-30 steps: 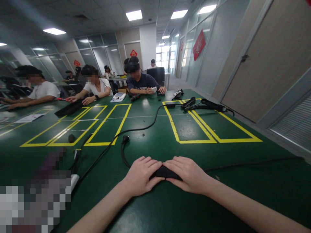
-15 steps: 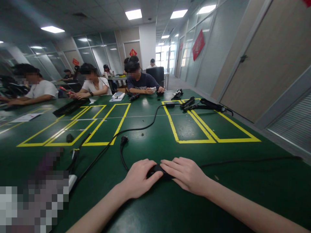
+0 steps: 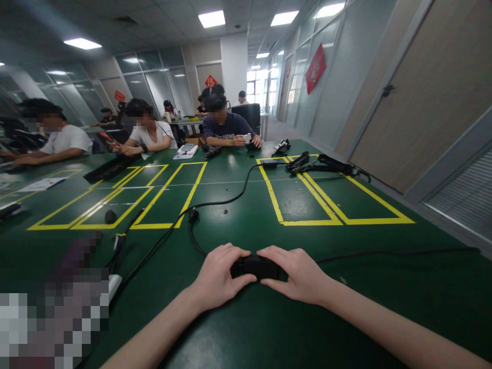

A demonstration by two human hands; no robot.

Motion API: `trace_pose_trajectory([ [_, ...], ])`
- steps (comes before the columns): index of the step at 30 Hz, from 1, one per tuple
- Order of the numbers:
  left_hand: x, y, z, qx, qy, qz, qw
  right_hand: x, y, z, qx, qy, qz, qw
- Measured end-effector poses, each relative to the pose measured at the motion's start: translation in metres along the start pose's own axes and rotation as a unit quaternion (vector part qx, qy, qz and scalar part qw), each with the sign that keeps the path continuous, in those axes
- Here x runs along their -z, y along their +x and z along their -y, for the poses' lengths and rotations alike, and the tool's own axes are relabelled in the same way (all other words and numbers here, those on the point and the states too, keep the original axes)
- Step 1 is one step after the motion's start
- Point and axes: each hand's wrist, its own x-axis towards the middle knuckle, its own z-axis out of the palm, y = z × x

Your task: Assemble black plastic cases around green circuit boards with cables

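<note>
A black power adapter (image 3: 259,267) lies flat on the green table in front of me. My left hand (image 3: 223,274) curls round its left end, thumb along the near side and fingers over the far side. At its right end my right hand (image 3: 298,274) grips it the same way. The middle of the adapter shows between my fingertips. From the left a short black cord with a plug (image 3: 193,214) runs up the table. To the right a thin black cable (image 3: 395,253) leads away across the tabletop.
Yellow tape outlines (image 3: 311,223) mark the table beyond my hands. A long black cord (image 3: 215,204) crosses the middle. Black tools or parts (image 3: 326,166) lie at the back right. A white power strip (image 3: 114,288) is at the left. Several people sit across the table.
My right hand has shifted from lying over the adapter to gripping its right end, uncovering its middle. The plug has moved slightly away from me.
</note>
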Motion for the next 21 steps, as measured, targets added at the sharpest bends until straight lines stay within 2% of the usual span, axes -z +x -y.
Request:
trace_pose_trajectory([
  [2, -0.001, 0.0001, -0.0004, -0.019, 0.005, -0.012, 1.0, 0.0024, 0.0015, 0.0001, -0.022, 0.009, 0.021, 0.999],
  [6, -0.0017, 0.0007, -0.0043, -0.019, 0.02, -0.018, 0.999, 0.005, 0.0017, -0.0012, -0.018, 0.02, 0.036, 0.999],
  [10, -0.0004, 0.0018, -0.0066, 0.016, 0.001, 0.018, 1.0, 0.0041, 0.0007, -0.0018, 0.007, 0.008, 0.022, 1.0],
  [12, 0.0, 0.0023, -0.0069, 0.014, 0.004, 0.04, 0.999, 0.0033, 0.0008, -0.0012, 0.009, -0.011, 0.022, 1.0],
  [18, -0.0009, 0.0013, -0.0079, -0.014, 0.04, 0.039, 0.998, 0.0056, 0.002, 0.0023, 0.008, -0.035, 0.046, 0.998],
  [21, -0.0022, 0.0009, -0.007, -0.005, 0.035, 0.038, 0.999, 0.0072, 0.0008, 0.004, 0.021, -0.061, 0.05, 0.997],
])
